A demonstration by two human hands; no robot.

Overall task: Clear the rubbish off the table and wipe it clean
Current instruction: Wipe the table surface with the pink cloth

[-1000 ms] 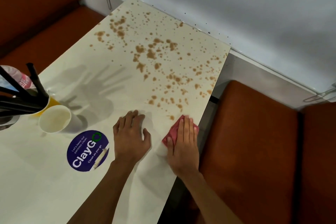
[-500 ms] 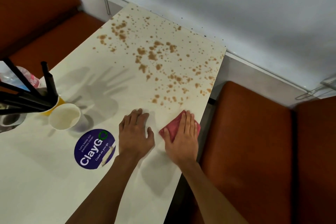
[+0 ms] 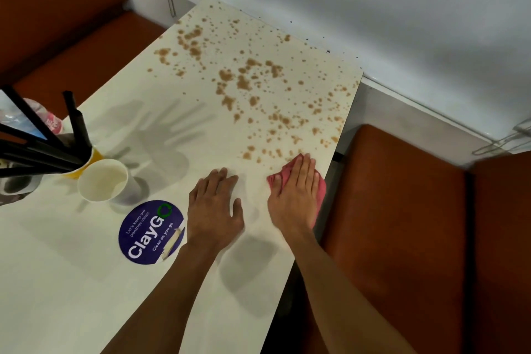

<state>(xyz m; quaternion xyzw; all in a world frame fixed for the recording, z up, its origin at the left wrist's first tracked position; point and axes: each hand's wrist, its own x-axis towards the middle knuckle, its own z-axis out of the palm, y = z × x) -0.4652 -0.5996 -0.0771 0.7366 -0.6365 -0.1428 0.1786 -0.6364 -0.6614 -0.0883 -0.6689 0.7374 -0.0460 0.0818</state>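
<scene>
The right hand (image 3: pixel 296 195) lies flat, fingers straight, pressing a pink cloth (image 3: pixel 320 188) onto the tabletop (image 3: pixel 178 290) near its right edge, just below brown stains (image 3: pixel 244 83); the left hand (image 3: pixel 214 210) rests spread flat beside it, near a white paper cup (image 3: pixel 103 179)

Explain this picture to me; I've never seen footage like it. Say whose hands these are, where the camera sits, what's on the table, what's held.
No machine here: a person wears a camera on the head, looking down at their own hands. The left hand lies flat on the white table. The right hand presses a pink cloth flat near the table's right edge; nothing is gripped. Brown stains speckle the far half. At left stand a white paper cup and a yellow cup of black straws, beside a round purple sticker.
</scene>
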